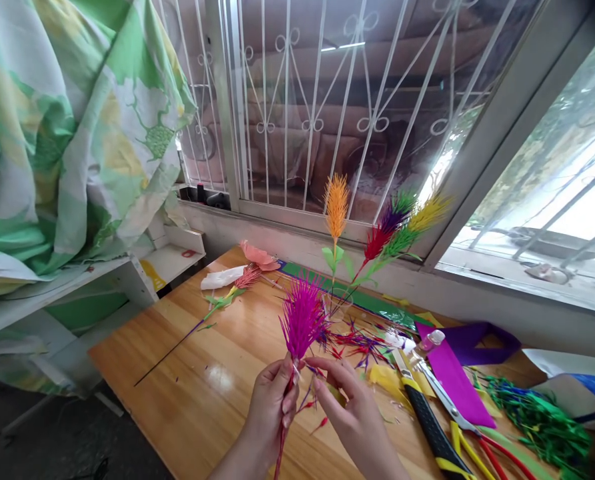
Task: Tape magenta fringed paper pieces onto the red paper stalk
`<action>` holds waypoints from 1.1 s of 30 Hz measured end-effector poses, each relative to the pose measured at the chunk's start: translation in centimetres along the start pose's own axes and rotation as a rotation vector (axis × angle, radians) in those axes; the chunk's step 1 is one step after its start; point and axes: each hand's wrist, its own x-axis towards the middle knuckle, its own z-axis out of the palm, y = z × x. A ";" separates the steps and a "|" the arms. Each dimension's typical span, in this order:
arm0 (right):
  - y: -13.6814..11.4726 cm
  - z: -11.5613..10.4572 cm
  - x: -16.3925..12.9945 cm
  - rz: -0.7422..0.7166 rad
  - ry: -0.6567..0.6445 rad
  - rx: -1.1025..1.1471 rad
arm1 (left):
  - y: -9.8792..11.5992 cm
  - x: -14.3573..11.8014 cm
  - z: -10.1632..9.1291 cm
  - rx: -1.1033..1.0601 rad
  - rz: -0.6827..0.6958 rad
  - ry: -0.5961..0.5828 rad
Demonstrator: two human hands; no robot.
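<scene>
Two bare hands met low in the head view over the wooden worktop (pixel 192 373); the left hand (pixel 270 407) was closed round the red stem just under the magenta paper flower (pixel 302 319), holding it upright above the boards, clear of the surface; the right hand (pixel 350 407) had its thumb and forefinger pinched together at the same spot below the bloom, seemingly on a thin strip or tape, though that part was too small to tell for sure.

The flower looked very light, a spike of fine cut-paper fringe, bright magenta, bristling outward and tapering to a point; such fringe would likely crush or bend at a touch, so the stem below the head seemed the sound place to hold, as the left hand did; the stem itself appeared thin and stiff, probably wire wrapped in paper, and liable to spin between the fingers unless pinched firmly.

Several finished spikes (pixel 377 233), orange, red, purple and yellow-green, stood upright near the window; another flower on a long stem (pixel 227 297) lay flat to the left; red and purple paper trimmings (pixel 357 343) littered the boards just beyond the hands; to the right lay a yellow-and-black utility knife (pixel 430 423), scissors with yellow handles (pixel 452 410), a purple paper sheet (pixel 452 373) and a heap of green fringe (pixel 537 413).
</scene>
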 end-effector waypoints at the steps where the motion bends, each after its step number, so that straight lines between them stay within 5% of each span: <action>1: -0.3 0.0 0.2 -0.001 -0.010 -0.028 | 0.0 0.0 -0.1 0.008 0.001 0.012; 13: -1.1 1.1 1.2 0.046 0.073 -0.013 | 0.3 0.6 -0.5 0.100 0.007 0.048; 23: -1.0 2.1 1.3 0.110 0.076 0.070 | 1.3 0.2 -0.3 0.097 -0.174 0.017; 33: -1.1 2.7 1.1 0.083 0.098 0.090 | 0.6 0.3 -1.0 0.079 0.013 0.045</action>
